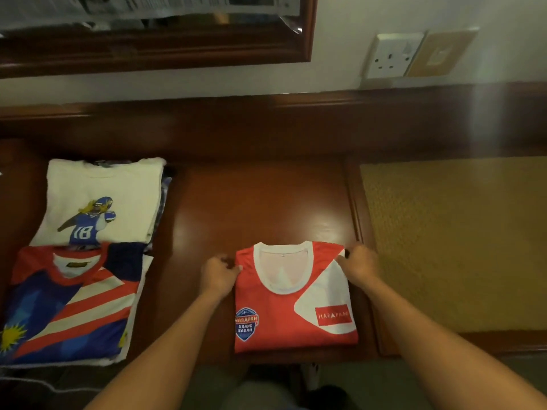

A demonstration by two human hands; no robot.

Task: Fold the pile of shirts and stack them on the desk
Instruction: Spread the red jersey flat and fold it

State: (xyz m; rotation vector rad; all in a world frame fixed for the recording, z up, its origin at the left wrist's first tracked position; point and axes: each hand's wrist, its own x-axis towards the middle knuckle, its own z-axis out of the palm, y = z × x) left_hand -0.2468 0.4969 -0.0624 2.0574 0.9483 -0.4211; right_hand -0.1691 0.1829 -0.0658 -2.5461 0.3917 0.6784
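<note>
A folded red and white shirt (275, 324) lies flat on the dark wooden desk (266, 202), collar facing away from me. My left hand (217, 275) pinches its upper left shoulder edge. My right hand (359, 263) pinches the upper right shoulder corner. At the left of the desk lies a folded blue, red and white striped shirt (68, 309) on top of a pile. Behind it sits a folded white shirt (103, 202) with a blue number 18 figure, on top of other folded clothes.
A yellow woven mat (453, 244) is set into the desk at the right. The wall behind carries a white socket (390, 56) and a wood-framed mirror (154, 51). A raised wooden ledge (266, 125) runs along the back of the desk.
</note>
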